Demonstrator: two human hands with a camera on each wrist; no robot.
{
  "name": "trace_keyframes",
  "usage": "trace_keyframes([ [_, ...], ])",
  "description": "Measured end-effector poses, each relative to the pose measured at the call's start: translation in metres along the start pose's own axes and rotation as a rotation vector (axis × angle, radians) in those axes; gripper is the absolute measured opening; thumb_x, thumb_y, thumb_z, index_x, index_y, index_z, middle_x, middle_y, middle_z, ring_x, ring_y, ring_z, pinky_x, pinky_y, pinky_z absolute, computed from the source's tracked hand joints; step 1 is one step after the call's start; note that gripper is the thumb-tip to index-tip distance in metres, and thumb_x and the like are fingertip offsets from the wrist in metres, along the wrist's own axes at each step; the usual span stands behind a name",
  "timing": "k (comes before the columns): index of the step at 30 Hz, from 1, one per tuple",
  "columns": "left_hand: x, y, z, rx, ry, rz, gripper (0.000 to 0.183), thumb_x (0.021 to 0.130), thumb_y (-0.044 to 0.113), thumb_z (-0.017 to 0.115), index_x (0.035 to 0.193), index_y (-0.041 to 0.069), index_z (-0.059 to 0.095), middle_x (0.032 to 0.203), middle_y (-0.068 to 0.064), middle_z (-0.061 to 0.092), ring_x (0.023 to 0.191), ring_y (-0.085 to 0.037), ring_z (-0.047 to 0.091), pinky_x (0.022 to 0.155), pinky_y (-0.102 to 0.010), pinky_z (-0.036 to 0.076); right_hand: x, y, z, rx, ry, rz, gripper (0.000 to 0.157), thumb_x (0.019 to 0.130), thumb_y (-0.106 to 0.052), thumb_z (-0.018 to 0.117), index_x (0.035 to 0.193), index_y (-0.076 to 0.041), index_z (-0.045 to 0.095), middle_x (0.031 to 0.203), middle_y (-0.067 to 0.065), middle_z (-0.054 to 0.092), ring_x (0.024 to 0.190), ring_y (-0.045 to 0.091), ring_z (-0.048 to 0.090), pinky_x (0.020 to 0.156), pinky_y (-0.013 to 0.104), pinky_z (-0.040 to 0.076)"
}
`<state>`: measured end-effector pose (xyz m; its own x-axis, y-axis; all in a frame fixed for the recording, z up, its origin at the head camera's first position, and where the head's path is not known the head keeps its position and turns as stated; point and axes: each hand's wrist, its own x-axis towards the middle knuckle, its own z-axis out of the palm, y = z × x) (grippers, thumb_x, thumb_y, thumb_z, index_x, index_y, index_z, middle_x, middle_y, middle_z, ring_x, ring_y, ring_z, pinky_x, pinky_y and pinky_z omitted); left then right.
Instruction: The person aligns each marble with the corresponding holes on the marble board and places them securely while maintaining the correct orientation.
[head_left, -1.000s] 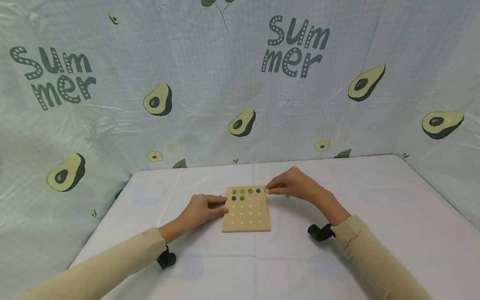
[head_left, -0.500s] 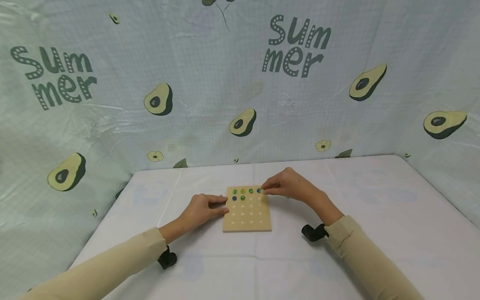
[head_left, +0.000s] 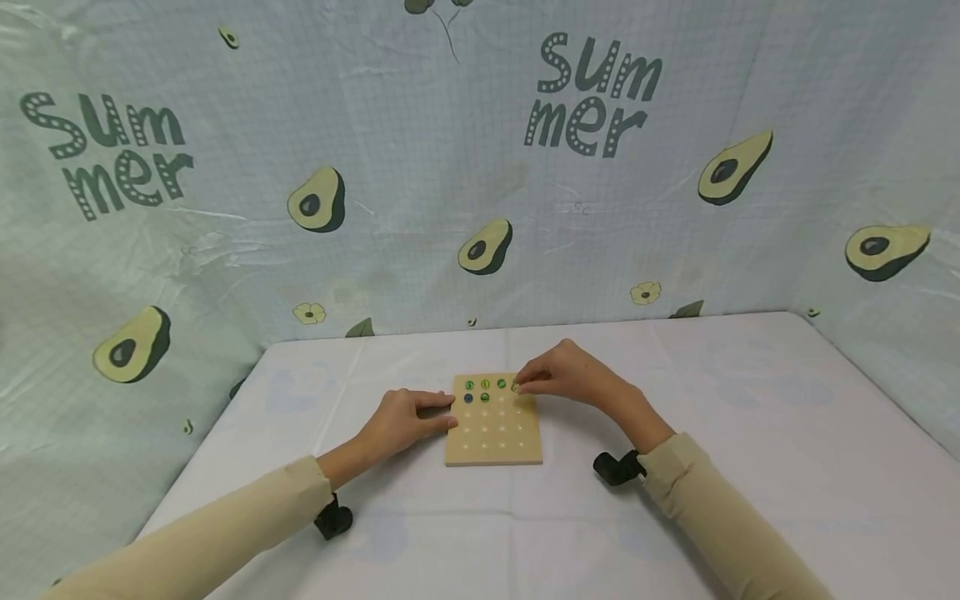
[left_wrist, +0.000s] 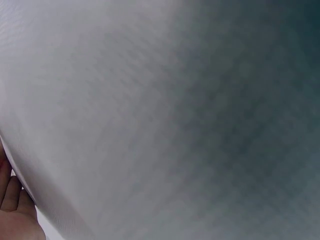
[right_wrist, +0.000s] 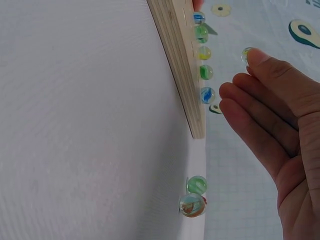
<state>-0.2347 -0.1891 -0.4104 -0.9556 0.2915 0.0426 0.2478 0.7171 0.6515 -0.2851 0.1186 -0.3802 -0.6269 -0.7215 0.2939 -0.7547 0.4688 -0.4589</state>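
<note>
Beige cloth makes up the left sleeve (head_left: 217, 525), entering from the lower left of the head view. Beyond it the left hand (head_left: 401, 421) lies near the centre, thumb and forefinger apart, their tips touching the left edge of the pale wooden board (head_left: 493, 457), probably to stop it sliding on the table (head_left: 510, 550). A blurred grey surface (left_wrist: 125, 125) blocks most of the left wrist view. The board sits mid-frame, its shallow pits presumably there so marbles do not roll: a green marble (head_left: 469, 385), a yellow marble (head_left: 485, 384) and a second green marble (head_left: 501, 384) along the far row, a blue marble (head_left: 468, 398) and a third green marble (head_left: 484, 398) behind which bare pits run. Over the board's upper right, the right hand (head_left: 566, 371) pinches a clear marble (right_wrist: 245, 55) between thumb and finger, hiding that corner; a blue-swirled marble (right_wrist: 207, 95) in the right wrist view likely occupies it. Low in that view, a loose green marble (right_wrist: 197, 185) and a brown-swirled marble (right_wrist: 192, 206) rest off the board, probably screened by the hand from the head camera. The right sleeve (head_left: 720, 517) fills the lower right.
</note>
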Motion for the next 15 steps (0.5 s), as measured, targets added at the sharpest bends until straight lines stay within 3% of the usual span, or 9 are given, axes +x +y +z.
trace_keyframes([
  [8,0.000,0.000,0.001,0.004,-0.001,-0.009,0.044,0.087,0.032,0.082,0.128,0.017,0.073,0.132,-0.004,0.068,0.131,-0.025,0.058,0.107,-0.046,0.049,0.002,0.002,0.005,-0.018,-0.003,-0.012,0.017,0.090,-0.022,0.079,0.103,-0.010,0.082,0.094,-0.005,0.078,0.077,-0.003,0.067,0.068,0.018,0.056],
  [15,0.000,0.001,-0.001,0.001,-0.010,-0.006,0.044,0.087,0.031,0.082,0.128,0.016,0.073,0.132,-0.005,0.068,0.132,-0.025,0.058,0.107,-0.046,0.048,0.010,0.002,0.011,-0.026,-0.025,0.066,0.018,0.090,-0.022,0.080,0.104,-0.010,0.082,0.093,-0.004,0.078,0.074,-0.003,0.065,0.067,0.017,0.055],
])
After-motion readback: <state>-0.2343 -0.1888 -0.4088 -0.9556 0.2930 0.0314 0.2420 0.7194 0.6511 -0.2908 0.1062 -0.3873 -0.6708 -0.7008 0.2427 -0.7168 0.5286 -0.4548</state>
